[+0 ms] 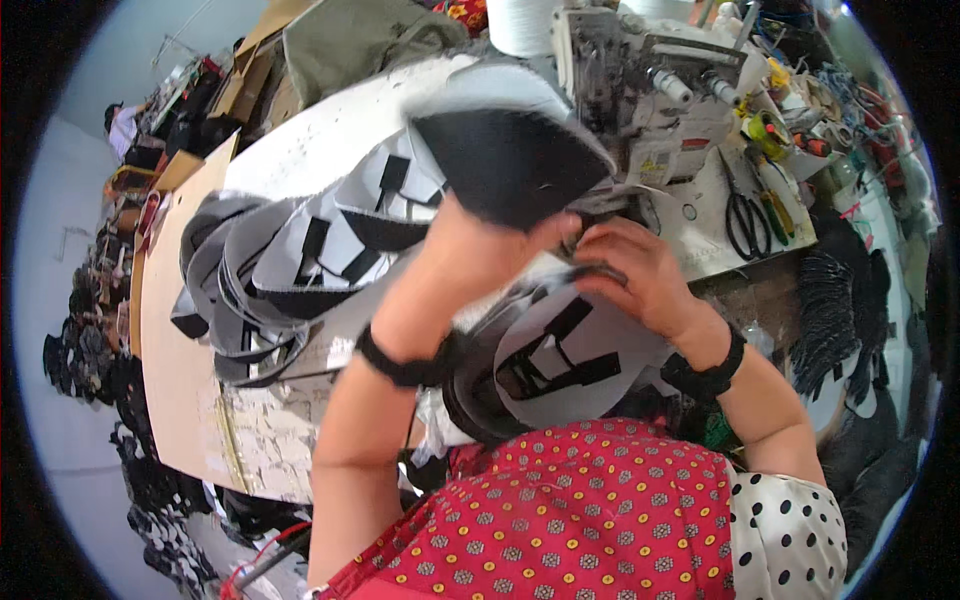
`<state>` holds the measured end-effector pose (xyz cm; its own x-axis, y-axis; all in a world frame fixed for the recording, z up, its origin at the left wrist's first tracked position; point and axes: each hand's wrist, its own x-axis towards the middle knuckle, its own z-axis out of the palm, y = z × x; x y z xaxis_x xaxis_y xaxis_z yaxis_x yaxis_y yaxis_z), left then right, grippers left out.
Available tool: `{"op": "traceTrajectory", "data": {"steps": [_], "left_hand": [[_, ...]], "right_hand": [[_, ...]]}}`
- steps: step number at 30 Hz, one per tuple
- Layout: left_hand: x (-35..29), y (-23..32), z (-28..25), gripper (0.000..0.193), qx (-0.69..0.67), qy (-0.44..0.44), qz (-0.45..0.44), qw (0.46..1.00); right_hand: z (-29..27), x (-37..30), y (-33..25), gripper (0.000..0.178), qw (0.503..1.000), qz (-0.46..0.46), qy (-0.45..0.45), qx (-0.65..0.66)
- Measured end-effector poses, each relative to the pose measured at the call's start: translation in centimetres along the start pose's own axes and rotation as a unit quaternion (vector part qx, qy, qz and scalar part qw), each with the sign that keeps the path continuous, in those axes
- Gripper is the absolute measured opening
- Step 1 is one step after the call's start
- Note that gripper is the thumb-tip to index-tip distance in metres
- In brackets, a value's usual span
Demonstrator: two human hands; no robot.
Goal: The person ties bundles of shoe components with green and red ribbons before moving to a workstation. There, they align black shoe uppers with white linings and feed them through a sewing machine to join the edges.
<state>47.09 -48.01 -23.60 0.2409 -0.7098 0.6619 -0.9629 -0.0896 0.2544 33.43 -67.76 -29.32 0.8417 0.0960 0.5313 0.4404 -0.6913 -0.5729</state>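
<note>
My left hand (485, 255) is closed on a curved fabric piece (515, 165), black on the face toward me and pale grey behind, held up before the sewing machine (660, 110). Part of its fingers is hidden by the piece. Close by on the right, my right hand (640, 275) has its fingers bent and pinched together by a dark edge; what they grip cannot be made out. Below both hands, more grey and black fabric (570, 370) with black tabs hangs toward my lap. A linked row of similar pieces (300, 260) lies curled to the left.
The pale worktable (180, 390) extends left. Black scissors (742, 215) and green-handled snips (778, 205) lie right of the machine. A white thread cone (522, 25) stands behind, and an olive cloth (365, 50) lies at the back. Dark fabric strips (835, 310) hang at the right.
</note>
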Motion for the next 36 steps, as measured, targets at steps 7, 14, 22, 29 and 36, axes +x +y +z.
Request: {"op": "traceTrajectory", "data": {"steps": [7, 14, 22, 29, 36], "left_hand": [[-2.1, -11.7, 0.2, 0.028, -0.412, 0.248, -0.546, 0.686], [-7.3, -12.6, -5.5, 0.032, 0.484, 0.259, -0.308, 0.777], [-0.2, -4.3, -0.7, 0.072, -0.586, 0.155, -0.38, 0.698], [0.3, -7.3, 0.6, 0.02, -0.43, 0.214, -0.437, 0.76], [-2.7, -1.6, -2.6, 0.037, -0.37, 0.035, -0.524, 0.766]], "right_hand": [[-0.8, -1.2, -2.3, 0.029, 0.982, -0.131, -0.038, -0.13], [-6.4, 0.9, -2.7, 0.011, 0.966, 0.22, 0.041, 0.129], [-0.4, 6.9, -0.5, 0.019, 0.932, 0.304, 0.147, 0.134], [1.8, 4.0, -0.5, 0.015, 0.985, 0.073, 0.153, 0.01], [1.1, 3.8, -0.4, 0.034, 0.976, 0.057, 0.141, -0.159]]}}
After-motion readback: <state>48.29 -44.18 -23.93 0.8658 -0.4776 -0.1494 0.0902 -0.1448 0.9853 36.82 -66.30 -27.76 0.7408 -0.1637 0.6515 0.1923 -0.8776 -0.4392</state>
